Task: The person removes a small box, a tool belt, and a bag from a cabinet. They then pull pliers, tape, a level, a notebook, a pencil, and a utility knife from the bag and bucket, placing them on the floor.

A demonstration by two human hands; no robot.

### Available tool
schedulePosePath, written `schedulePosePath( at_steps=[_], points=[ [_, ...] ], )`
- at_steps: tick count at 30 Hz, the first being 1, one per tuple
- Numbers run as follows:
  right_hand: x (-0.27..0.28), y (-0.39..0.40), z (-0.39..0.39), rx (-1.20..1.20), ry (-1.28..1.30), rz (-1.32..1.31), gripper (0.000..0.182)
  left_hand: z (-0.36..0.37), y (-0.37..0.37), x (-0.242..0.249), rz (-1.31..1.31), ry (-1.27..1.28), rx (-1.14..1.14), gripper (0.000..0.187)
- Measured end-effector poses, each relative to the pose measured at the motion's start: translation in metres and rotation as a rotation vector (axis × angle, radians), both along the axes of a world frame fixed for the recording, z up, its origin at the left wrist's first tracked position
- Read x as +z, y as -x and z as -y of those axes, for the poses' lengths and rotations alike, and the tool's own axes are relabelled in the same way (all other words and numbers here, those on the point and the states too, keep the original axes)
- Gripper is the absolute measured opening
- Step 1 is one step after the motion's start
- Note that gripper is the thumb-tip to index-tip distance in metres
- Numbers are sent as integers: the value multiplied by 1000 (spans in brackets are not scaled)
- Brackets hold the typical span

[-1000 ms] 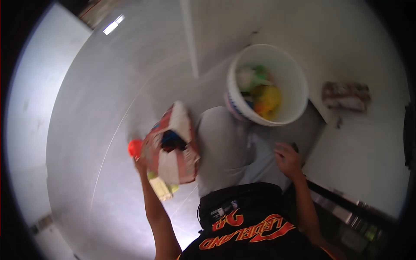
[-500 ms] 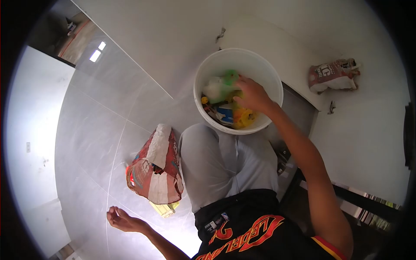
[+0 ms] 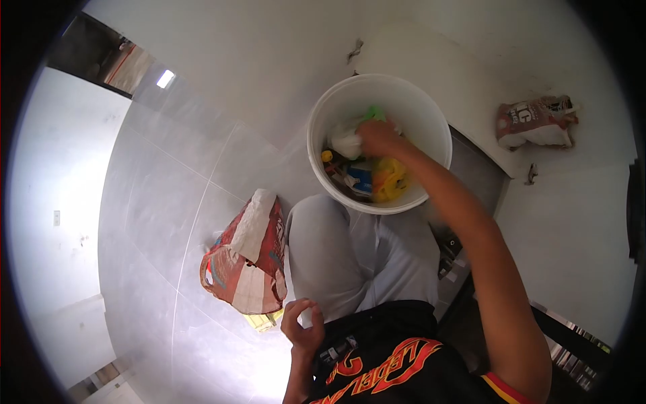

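Note:
Inside a white bucket (image 3: 431, 121), my right hand (image 3: 378, 138) reaches down beside a white plastic bag (image 3: 346, 141). Motion blurs its fingers, so whether they grip the bag cannot be made out. Around it lie a green bag (image 3: 375, 113), a yellow plastic bag (image 3: 390, 180), a blue-and-white packet (image 3: 360, 178) and a small yellow item (image 3: 327, 155). My left hand (image 3: 303, 324) is raised by my waist, loosely curled with a gap between thumb and fingers and nothing in it. Nearest to it stands a red-and-white sack (image 3: 252, 262), open at the top.
A yellow item (image 3: 264, 319) pokes out under the sack on the grey tiled floor (image 3: 155, 236). Another red-and-white bag (image 3: 537, 122) lies to the right on a white surface. Metal hinges (image 3: 531, 174) show on the white panels. My knees press close to the bucket.
My left hand has swung right, from over the floor to beside my waist. My right hand has moved slightly left within the bucket, onto the white bag's edge. The view has shifted a little.

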State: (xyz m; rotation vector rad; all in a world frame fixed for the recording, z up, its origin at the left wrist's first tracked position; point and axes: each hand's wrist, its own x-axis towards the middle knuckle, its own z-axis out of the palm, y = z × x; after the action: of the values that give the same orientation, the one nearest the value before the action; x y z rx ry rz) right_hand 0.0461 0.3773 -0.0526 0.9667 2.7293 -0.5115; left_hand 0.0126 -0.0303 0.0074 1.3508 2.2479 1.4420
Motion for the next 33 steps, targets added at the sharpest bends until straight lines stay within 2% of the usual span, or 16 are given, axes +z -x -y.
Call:
schedulePosePath(
  at_steps=[4, 6, 10, 12, 13, 15, 19, 21, 25, 27, 28, 29, 30, 31, 33],
  points=[
    [3, -23, -2, 46, 46, -79, 22, -6, 8, -13, 41, 31, -20, 21],
    [5, -40, 4, 115, -49, -351, 22, -11, 12, -16, 32, 63, -38, 19],
    [-3, -56, 12, 41, -44, -405, 21, -15, 16, -25, 51, 104, -63, 17],
    [-8, -62, 13, 54, -37, -237, 18, -15, 17, -30, 66, 167, -86, 15],
    [-8, -64, 13, 55, -40, -238, 18, -16, 18, -32, 66, 164, -85, 15],
    [-4, -61, 13, 164, 51, 40, 16, -17, 19, -34, 91, 168, -77, 14],
    [20, -55, 20, 254, 74, 133, 14, -18, 21, -39, 140, 158, -44, 14],
    [24, -61, 26, 355, 135, 44, 16, -19, 20, -38, 153, 175, -41, 14],
    [-15, -69, 36, 374, 183, 161, 22, -27, 20, -39, 159, 180, -57, 14],
    [-30, -71, 40, 390, 223, 190, 31, -37, 18, -27, 253, 148, -33, 15],
    [-25, -66, 41, 392, 220, 195, 31, -54, 18, -15, 218, 60, -89, 15],
    [-20, -60, 42, 411, 244, 315, 31, -76, 18, -3, 184, -28, -142, 16],
    [-13, -54, 42, 431, 266, 436, 32, -98, 16, 17, 193, -2, -199, 19],
    [-5, -51, 41, 437, 260, 444, 32, -122, 14, 32, 200, 22, -255, 21],
    [6, -45, 37, 595, 415, 541, 37, -177, 10, 40, 96, -3, -320, 33]
  ],
)
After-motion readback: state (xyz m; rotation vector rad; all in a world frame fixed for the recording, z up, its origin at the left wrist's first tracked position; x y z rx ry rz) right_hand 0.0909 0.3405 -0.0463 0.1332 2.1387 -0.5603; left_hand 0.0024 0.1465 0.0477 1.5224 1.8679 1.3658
